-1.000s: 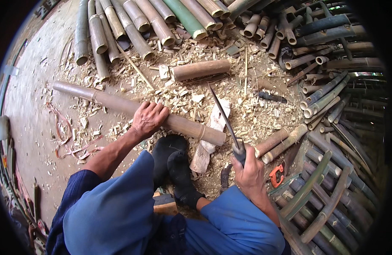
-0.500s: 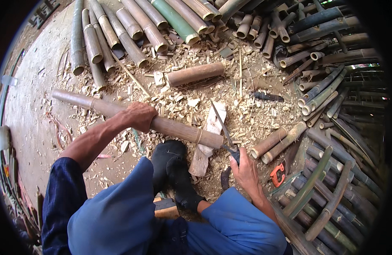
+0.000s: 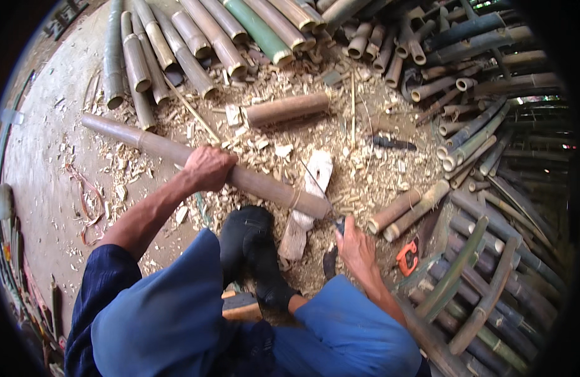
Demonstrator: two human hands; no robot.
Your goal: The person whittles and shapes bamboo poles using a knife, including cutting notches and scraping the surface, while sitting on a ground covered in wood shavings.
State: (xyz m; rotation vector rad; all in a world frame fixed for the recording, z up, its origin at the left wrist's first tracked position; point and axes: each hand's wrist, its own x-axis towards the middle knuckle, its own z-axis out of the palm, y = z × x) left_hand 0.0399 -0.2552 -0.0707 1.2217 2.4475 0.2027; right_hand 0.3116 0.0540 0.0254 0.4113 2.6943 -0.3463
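At four o'clock the right hand [image 3: 357,245] is wrapped round a knife handle [image 3: 340,224]. The left hand [image 3: 208,168], at ten o'clock, clamps a bamboo pole [image 3: 265,185] running from ten toward four; beyond, at eleven, lie cut bamboo lengths [image 3: 212,38]

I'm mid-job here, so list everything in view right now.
Long bamboo pole: 1, brown, centre
Long-bladed tool: 1, dark, beside the pole's right end
Chopping block: 1, pale wood, beneath the pole's right end
Short bamboo piece: 1, brown, beyond the pole
Bamboo pair: 2, brown and tan, right of centre
Bamboo row: many, mostly brown, one green, top
Bamboo piles: many, brown and grey-green, right
Saw: 1, orange handle, lower right
Dark slim object: 1, black, upper right
Wood chips: countless, pale yellow, across floor
Feet: 2, black-covered, lower centre
Trousers: blue, bottom
Left hand: 1, bare, on the pole
Right hand: 1, bare, on the tool's handle
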